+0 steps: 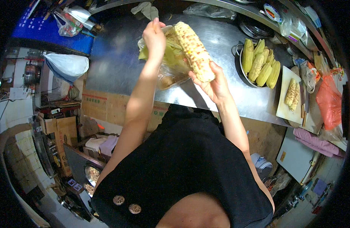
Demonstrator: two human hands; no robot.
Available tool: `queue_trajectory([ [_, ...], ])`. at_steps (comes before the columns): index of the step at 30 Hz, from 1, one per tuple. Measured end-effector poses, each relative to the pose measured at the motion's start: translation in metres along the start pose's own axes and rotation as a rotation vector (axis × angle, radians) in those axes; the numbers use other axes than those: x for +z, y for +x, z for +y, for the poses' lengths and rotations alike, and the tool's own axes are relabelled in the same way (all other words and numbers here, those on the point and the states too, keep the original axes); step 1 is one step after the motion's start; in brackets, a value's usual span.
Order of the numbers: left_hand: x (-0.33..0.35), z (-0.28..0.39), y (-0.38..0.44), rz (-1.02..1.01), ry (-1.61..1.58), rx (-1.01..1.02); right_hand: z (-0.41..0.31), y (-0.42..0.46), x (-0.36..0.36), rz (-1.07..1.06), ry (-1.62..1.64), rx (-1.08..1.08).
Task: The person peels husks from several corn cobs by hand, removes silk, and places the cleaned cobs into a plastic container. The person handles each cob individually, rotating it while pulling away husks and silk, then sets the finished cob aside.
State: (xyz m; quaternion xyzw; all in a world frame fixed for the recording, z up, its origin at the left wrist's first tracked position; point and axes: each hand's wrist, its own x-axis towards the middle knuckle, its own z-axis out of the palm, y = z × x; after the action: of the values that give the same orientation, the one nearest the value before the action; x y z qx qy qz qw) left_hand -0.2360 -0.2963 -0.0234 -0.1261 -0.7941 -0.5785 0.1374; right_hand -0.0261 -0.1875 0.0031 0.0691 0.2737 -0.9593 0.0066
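Observation:
A husked ear of corn (pixel 195 52) with pale and reddish kernels is in my right hand (pixel 216 82), gripped near its lower end and tilted over the steel table. My left hand (pixel 154 38) is raised beside the ear's upper end, its fingers curled together. I see nothing in those fingers, though a fine strand would be too small to tell. Beneath both hands, green corn husks and silk (pixel 173 47) lie on a clear plastic bag (pixel 166 75), partly hidden by my left hand and the ear.
A metal pot (pixel 243 72) to the right holds several ears in husks (pixel 257 61). Beyond it, a white cutting board (pixel 284 107) bears husked corn (pixel 292 94) beside knives (pixel 305 102). A grey cloth (pixel 146 10) and a plastic bag (pixel 210 10) lie along the table's far side.

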Motion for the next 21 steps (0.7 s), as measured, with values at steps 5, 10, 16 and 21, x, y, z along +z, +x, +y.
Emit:
queue_trajectory([
  [5,-0.021,0.006,-0.020,-0.185,-0.170,-0.196,-0.003,0.000,-0.010,-0.119,0.360,-0.022],
  [10,-0.021,0.052,-0.063,-0.842,-1.096,-0.446,-0.005,0.006,-0.017,-0.295,0.381,0.073],
  [16,-0.034,0.052,-0.068,-0.670,-1.129,-0.451,-0.019,0.018,-0.001,0.386,-1.255,-0.654],
  [21,-0.040,0.053,-0.073,-0.590,-1.046,-0.367,-0.019,0.017,0.042,0.343,-1.378,-0.792],
])
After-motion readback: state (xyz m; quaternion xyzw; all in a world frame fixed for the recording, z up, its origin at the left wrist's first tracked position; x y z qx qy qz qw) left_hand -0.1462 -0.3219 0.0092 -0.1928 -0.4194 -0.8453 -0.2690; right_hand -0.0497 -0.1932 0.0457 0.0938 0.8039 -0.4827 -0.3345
